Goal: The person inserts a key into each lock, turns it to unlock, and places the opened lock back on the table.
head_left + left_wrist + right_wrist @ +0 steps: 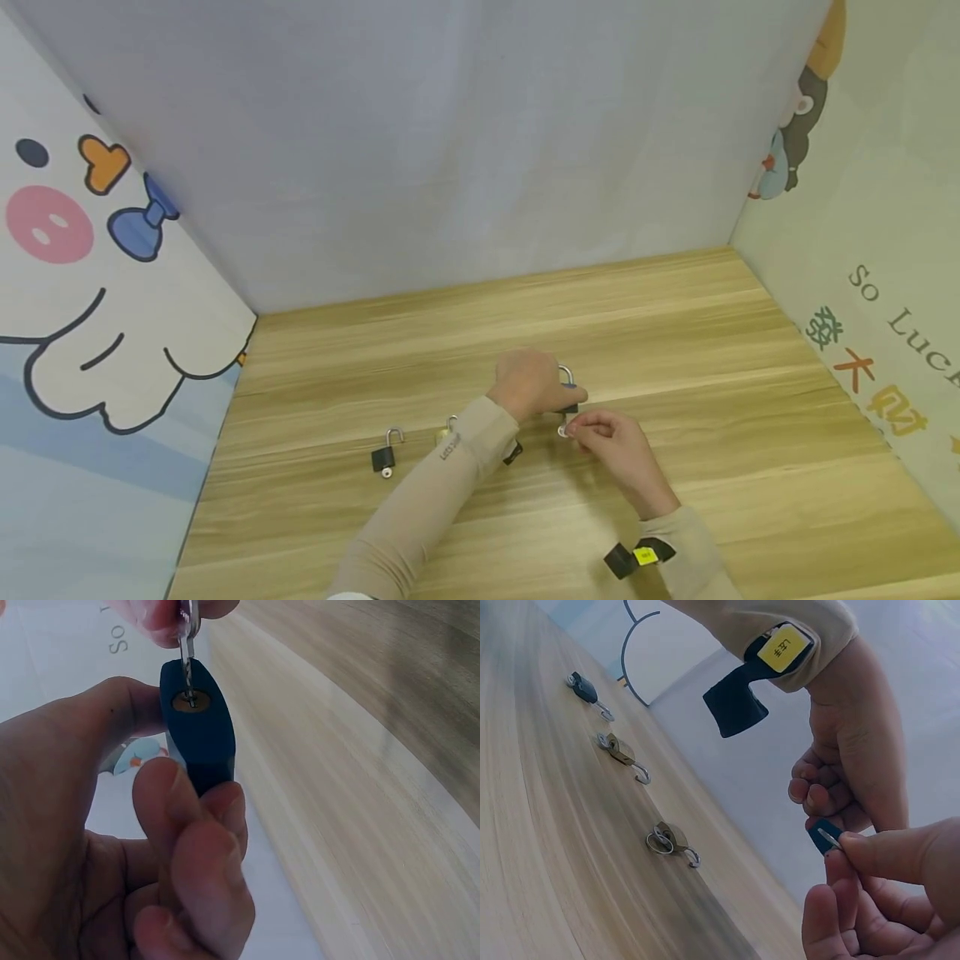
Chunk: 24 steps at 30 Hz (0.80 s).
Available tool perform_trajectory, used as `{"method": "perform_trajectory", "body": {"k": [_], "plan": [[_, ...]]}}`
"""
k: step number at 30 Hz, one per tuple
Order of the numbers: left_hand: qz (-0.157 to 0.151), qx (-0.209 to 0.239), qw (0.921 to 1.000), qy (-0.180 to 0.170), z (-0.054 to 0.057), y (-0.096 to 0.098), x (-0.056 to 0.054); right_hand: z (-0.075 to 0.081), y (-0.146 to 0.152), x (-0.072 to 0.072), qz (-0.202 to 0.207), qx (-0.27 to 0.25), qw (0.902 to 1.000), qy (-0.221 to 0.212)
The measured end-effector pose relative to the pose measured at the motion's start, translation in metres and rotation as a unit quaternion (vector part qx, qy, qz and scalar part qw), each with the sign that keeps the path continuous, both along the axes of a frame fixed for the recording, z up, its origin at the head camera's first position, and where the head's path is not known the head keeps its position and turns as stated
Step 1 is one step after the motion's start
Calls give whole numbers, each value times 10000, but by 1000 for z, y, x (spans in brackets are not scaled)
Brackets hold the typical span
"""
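My left hand [531, 383] grips a blue padlock [199, 735] between thumb and fingers, above the table. In the head view its shackle [566, 374] sticks up past the hand. The lock's bottom, with a brass keyhole [191, 701], faces the left wrist camera. A silver key [187, 645] stands with its tip at the keyhole. My right hand [615, 446] pinches the key's head between thumb and forefinger. From the right wrist, the left hand [840, 791] and part of the blue padlock [823, 834] show beyond the right fingertips.
On the wooden table [300, 533] lie a black padlock [583, 688] and two brass-coloured padlocks, one in the middle [619, 750] and one nearer with a key ring [671, 836]. Their shackles are open. The left sleeve [435, 492] partly covers this row in the head view. Printed walls enclose the table.
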State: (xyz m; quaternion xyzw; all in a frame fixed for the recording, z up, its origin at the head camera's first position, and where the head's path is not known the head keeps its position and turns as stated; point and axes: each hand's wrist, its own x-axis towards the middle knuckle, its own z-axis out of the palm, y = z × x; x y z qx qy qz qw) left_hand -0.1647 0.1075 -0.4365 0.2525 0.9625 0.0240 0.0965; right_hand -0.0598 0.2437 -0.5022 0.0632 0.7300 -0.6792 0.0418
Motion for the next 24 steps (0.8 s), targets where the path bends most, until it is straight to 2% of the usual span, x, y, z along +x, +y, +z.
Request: {"method": "perform_trajectory", "body": {"k": [6, 13, 16, 21, 24], "plan": [[107, 145, 9998, -52, -3, -1, -1, -3, -6, -2, -480, -88, 9988, -47], [93, 137, 9999, -36, -6, -1, -3, -6, -12, -5, -944, -185, 9954, -6], [183, 262, 9994, -122, -7, -2, -4, -7, -14, -4, -933, -192, 9954, -35], [274, 498, 9981, -218, -10, -4, -7, -10, -19, -4, -628, -257, 9977, -34], [236, 438, 9987, -134, -10, -4, -7, -10, -22, -5, -620, -340, 9975, -44]]}}
